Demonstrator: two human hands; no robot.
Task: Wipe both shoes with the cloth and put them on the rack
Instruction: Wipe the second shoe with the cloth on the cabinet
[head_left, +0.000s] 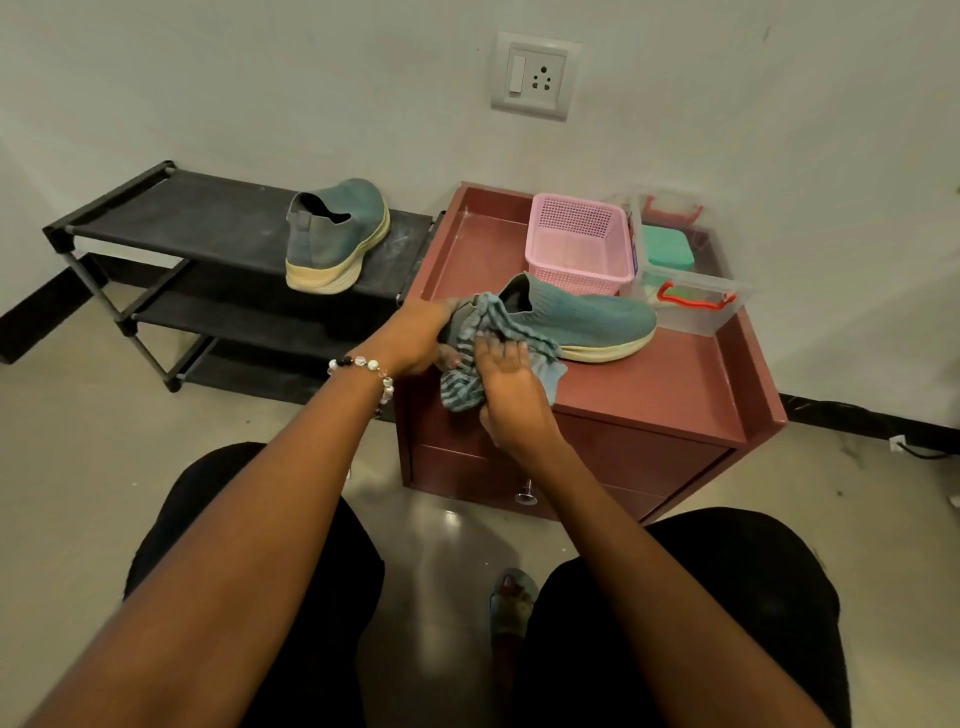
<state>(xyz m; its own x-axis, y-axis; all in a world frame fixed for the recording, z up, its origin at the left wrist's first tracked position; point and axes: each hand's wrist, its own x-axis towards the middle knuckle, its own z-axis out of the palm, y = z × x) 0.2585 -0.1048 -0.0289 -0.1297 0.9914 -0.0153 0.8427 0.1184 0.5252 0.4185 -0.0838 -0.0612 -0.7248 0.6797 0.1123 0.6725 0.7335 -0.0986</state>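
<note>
A teal knit shoe (587, 319) with a cream sole lies on the maroon cabinet top (660, 384), toe pointing right. My left hand (415, 338) grips its heel end. My right hand (511, 387) holds a striped grey-blue cloth (498, 332) against the shoe's near side by the heel. The cloth drapes over the shoe's collar and hangs down past the cabinet's front edge. The second teal shoe (335, 236) stands on the top shelf of the black rack (171, 218), heel toward me.
A pink basket (576, 241) and a clear box with red handles (691, 291) stand at the back of the cabinet top. The rack's lower shelves (249, 322) hold nothing. A wall socket (535, 75) is above. My knees and a foot (511, 597) are below.
</note>
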